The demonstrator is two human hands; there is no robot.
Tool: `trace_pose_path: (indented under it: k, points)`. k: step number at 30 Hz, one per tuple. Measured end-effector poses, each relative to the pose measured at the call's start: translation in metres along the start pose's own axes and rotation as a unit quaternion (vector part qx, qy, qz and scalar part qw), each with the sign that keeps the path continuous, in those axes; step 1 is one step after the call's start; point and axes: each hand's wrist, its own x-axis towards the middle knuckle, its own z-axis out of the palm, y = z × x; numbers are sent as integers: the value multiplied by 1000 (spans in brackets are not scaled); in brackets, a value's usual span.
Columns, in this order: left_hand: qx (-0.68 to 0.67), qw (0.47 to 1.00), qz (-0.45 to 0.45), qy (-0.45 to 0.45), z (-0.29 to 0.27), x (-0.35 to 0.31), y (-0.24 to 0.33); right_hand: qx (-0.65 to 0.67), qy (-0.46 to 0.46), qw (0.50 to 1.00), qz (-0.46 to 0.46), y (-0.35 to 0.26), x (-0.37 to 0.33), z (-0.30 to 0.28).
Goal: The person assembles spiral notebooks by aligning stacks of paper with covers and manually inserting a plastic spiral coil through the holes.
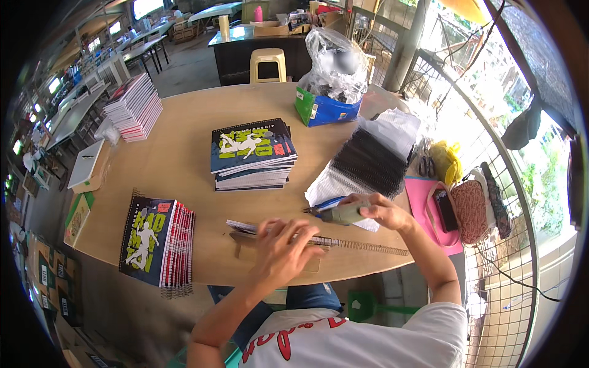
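Note:
My right hand (pixel 388 212) is wrapped round a grey-green handheld tool (pixel 345 214) with a narrow dark tip pointing left. My left hand (pixel 283 250) is spread over a notebook (pixel 240 227) lying edge-on at the table's near side and covers most of it. Its fingers are apart and seem to rest on the notebook. A long wire coil (pixel 374 246) runs out from the notebook to the right. Beneath the notebook is a tan wooden piece (pixel 244 244), partly hidden by my hand.
A notebook stack (pixel 248 147) stands mid-table; a coil-bound stack (pixel 150 236) sits at left, another pile (pixel 135 107) at far left. Black coils (pixel 371 156) lie on white paper. A blue-green box (pixel 331 109), pink sheet (pixel 420 190) and phone (pixel 446 210) are on the right.

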Motion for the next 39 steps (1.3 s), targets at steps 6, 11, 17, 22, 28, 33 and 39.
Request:
trace_pose_path:
  k: [6,11,17,22,28,33,39]
  points:
    - [17,999,-28,-2,-3,-3,-4,-152,-153,974,-70,-27,10,4]
    - [-8,999,-35,-4,-6,-1,-7,-159,-120,980,3,4,25,1]
    - [-28,998,-50,-19,-11,-3,-10,-284,-60,956,45,-18,37,13]
    - [-55,997,-45,-18,-9,-3,-15,-223,-152,961,-66,-8,37,10]
    - [-75,995,-63,-32,-9,-1,-15,-277,-106,954,-46,-13,38,12]
    - [-27,997,-73,-17,-16,-1,-18,-167,-100,979,-53,-14,37,14]
    - [-28,998,-54,-34,-12,-3,-20,-15,-111,992,-52,-21,40,13]
